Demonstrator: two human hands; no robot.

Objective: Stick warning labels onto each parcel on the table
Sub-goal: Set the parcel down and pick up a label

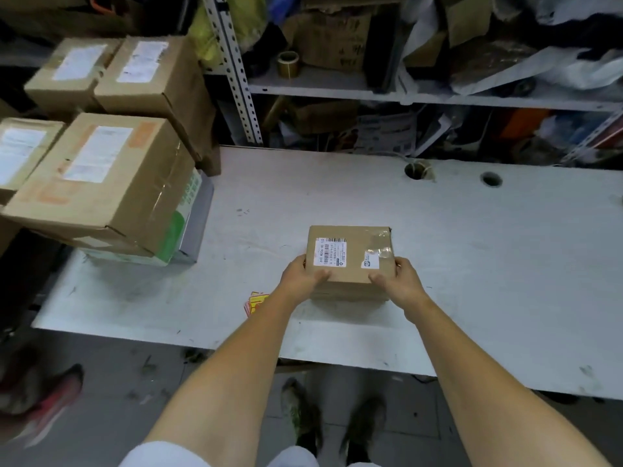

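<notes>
1 parcel (pixel 350 254) gripped by left hand (pixel 303 274) and right hand (pixel 401 281); labels (pixel 256 301) just beside, boxes (pixel 97 176) left.

Shipping label (pixel 329 251) on parcel (pixel 354 235) — barcode, "690 M206-00 102"; rest illegible.

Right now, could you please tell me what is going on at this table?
A person grips a small parcel with the left hand and the right hand at its near corners, over the white table. The parcel has a shipping label on top, but no warning label shows. A stack of red and yellow labels lies left of the parcel, untouched. Bigger boxes are stacked at the table's left end.
</notes>
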